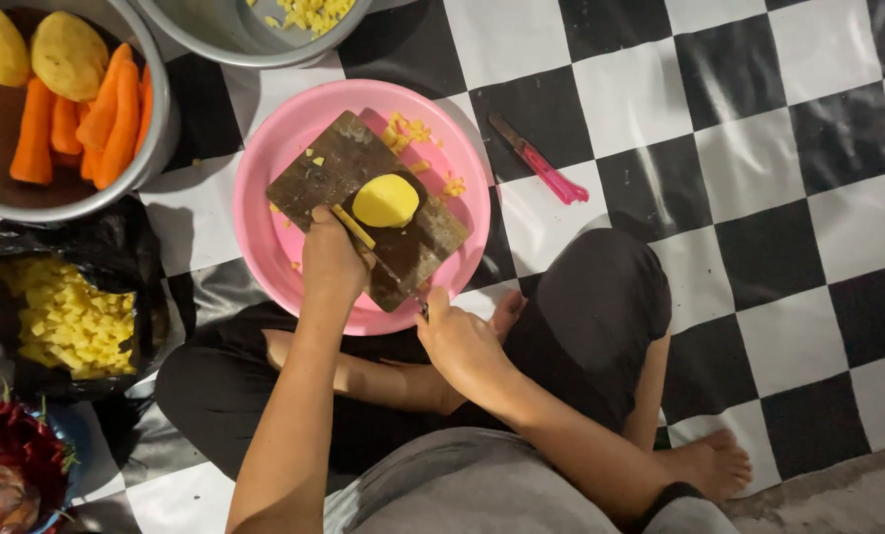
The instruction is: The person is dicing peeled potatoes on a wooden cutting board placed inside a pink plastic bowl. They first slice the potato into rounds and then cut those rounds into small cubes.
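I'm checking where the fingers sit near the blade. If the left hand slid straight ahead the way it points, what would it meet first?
Probably the thin potato strip at the left hand fingertips, then the peeled potato half on the dark cutting board. Depth is hard to judge from above.

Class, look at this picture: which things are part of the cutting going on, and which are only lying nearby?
In use: left hand, right hand, knife, peeled potato, cutting board, pink basin.

Lying nearby: pink-handled knife, pot of carrots, bag of diced potato, red chillies.
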